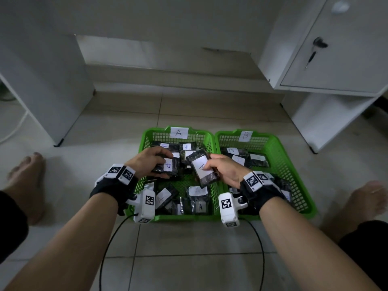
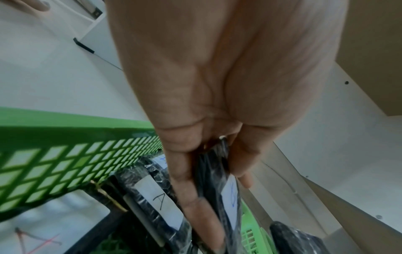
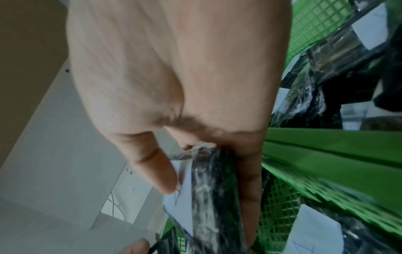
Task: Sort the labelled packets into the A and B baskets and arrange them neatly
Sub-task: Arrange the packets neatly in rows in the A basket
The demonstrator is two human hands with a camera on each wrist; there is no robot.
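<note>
Two green baskets sit side by side on the floor, basket A (image 1: 147, 141) on the left and basket B (image 1: 279, 148) on the right, each with a paper letter tag. Both hold black packets with white labels. Over basket A my left hand (image 1: 153, 162) grips a black packet (image 1: 168, 166) labelled A, fingers on top and thumb below. In the left wrist view that packet (image 2: 219, 194) sits between my fingers. My right hand (image 1: 220, 166) pinches another black packet (image 1: 201, 166) labelled A, tilted above basket A; the right wrist view has it (image 3: 206, 189) edge-on.
White cabinets stand at the left (image 1: 42, 80) and right (image 1: 336, 59) of the tiled floor. My bare feet (image 1: 27, 171) rest either side of the baskets. Black cables (image 1: 109, 248) trail from the wrist cameras across the floor in front.
</note>
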